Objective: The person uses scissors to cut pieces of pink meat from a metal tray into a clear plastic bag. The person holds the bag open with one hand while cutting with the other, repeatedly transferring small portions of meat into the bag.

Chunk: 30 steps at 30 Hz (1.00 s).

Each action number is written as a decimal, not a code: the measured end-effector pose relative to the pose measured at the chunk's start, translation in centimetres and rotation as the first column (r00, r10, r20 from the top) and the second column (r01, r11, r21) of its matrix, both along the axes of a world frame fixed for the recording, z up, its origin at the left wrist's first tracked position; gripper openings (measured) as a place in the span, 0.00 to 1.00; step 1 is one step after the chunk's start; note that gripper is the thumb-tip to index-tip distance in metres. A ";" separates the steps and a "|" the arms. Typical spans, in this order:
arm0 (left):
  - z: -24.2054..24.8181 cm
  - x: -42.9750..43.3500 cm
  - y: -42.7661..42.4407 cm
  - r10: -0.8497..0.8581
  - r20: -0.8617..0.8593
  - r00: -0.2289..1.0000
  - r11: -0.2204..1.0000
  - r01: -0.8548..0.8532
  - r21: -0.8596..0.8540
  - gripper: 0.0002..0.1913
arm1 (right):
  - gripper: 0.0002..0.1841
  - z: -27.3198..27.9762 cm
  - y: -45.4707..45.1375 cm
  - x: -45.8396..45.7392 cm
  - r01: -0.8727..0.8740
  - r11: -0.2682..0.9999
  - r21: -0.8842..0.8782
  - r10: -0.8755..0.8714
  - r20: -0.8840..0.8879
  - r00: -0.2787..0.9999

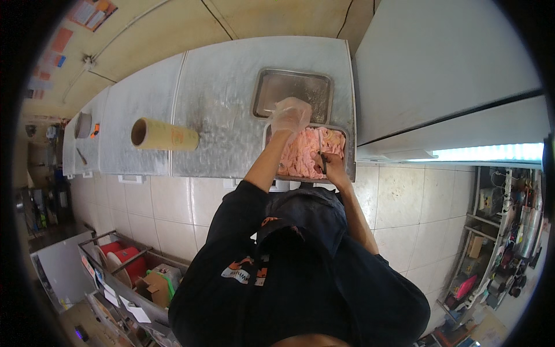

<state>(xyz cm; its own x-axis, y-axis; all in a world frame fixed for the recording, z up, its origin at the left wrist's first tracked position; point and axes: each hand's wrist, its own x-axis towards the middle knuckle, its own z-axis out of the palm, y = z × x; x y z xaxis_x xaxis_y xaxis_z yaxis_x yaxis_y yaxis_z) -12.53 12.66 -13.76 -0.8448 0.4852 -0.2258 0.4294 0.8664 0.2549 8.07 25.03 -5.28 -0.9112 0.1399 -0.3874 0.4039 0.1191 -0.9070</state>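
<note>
My left hand (289, 116), in a loose clear plastic glove, hangs over the line where two metal trays meet. Its fingers are blurred inside the glove, so whether they hold anything is unclear. The nearer tray (347, 149) is filled with pale pink raw meat (301, 154) in strips or folds. Bare right hand (334, 168) grips a black-handled cutting tool (323, 161), probably scissors, at the meat's right side. Its thin blade points away from me over the meat. Beyond lies the farther tray (282, 86), shallow and dark, with a wet-looking bottom.
A yellowish roll (173, 136) of what looks like cling film lies left on the metal-topped counter (217, 108). Farther left are a round container (83, 126) and a knife-like tool (81, 156). A tall pale cabinet (433, 73) borders the counter's right end. Behind me stands a crate-like rack (130, 260).
</note>
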 end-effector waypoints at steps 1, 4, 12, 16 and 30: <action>-0.1 0.2 0.2 -0.048 -0.140 0.989 0.999 0.048 -0.002 0.15 | 0.30 0.0 0.1 0.1 -0.033 0.999 0.029 0.033 -0.014 0.999; 4.2 0.6 1.6 -0.205 -0.270 0.941 0.978 0.207 -0.022 0.14 | 0.29 -0.8 0.7 0.8 -0.041 0.997 0.060 0.042 -0.016 0.999; 4.4 0.3 -4.6 0.039 -0.092 0.995 0.892 0.007 0.451 0.23 | 0.30 -1.1 2.1 4.1 0.020 0.998 0.067 -0.024 0.056 0.998; 9.2 0.3 -4.4 -0.070 0.018 0.997 0.470 0.017 0.882 0.17 | 0.30 -2.2 2.4 3.6 0.000 0.998 0.069 -0.004 0.058 0.998; 22.0 9.0 -7.1 -0.055 0.355 0.933 0.425 -0.300 0.854 0.16 | 0.38 3.8 -3.5 -5.1 -0.438 0.861 -0.259 0.335 -0.361 0.871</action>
